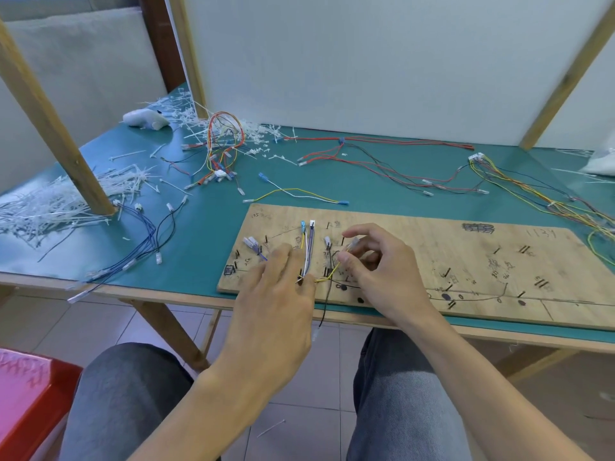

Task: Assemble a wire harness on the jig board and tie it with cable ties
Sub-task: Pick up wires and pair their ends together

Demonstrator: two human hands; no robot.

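The wooden jig board lies on the green table, studded with dark pegs and pen marks. At its left end a small bundle of white, purple and yellow wires runs between the pegs. My left hand lies over the bundle's lower end, fingers pressing the wires down near a peg. My right hand is just to the right and pinches the clear terminal end of a yellow wire between thumb and fingers. A black wire hangs off the board's front edge.
Loose harnesses lie beyond the board: a multicoloured one, red and black wires, a yellow bundle at right, blue wires at left. Heaps of white cable ties surround a wooden post. A red stool stands lower left.
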